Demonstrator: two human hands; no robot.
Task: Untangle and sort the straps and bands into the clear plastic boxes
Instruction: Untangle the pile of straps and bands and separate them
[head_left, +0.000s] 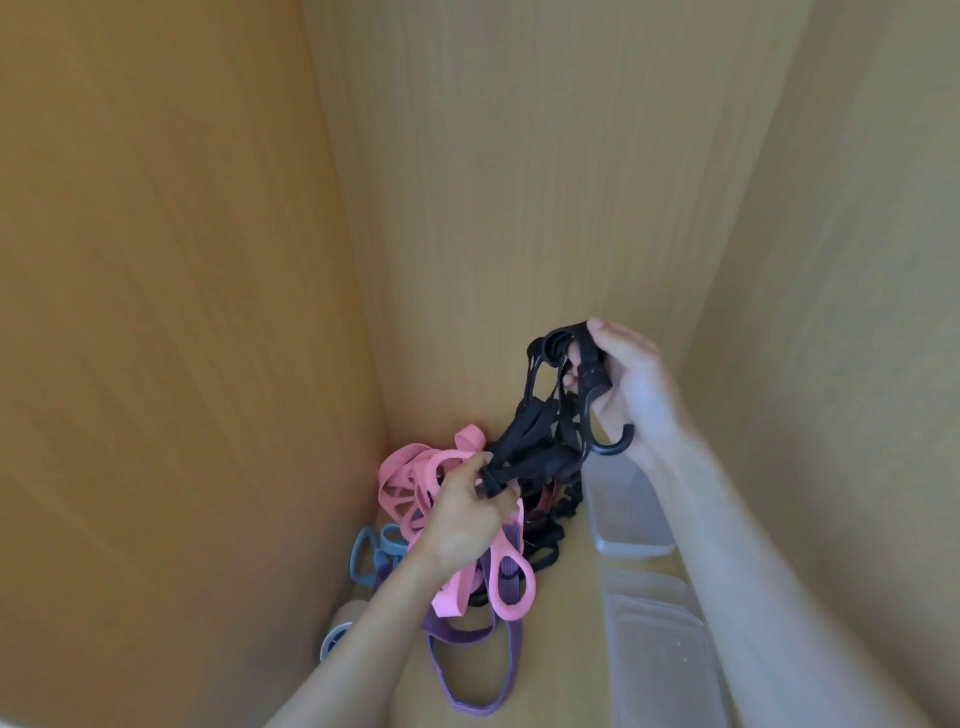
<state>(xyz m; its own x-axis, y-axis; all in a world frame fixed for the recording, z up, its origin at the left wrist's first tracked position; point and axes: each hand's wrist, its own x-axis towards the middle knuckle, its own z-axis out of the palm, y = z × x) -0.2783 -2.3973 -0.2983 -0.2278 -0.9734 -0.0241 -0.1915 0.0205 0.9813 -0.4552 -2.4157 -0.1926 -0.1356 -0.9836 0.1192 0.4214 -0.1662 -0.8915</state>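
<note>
Gripping the black hooked straps (524, 415) by their hooks in the right hand (636, 384) above the tangled pile (405, 478), pinching them lower with the left hand (467, 514) at the pile's top, probably to tug them free for the clear boxes (631, 525) beside it

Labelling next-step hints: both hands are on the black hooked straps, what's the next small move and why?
Probably lift the right hand up and away, drawing the black hooked straps taut: the left hand grips their lower end, which lies among the pink bands.
</note>
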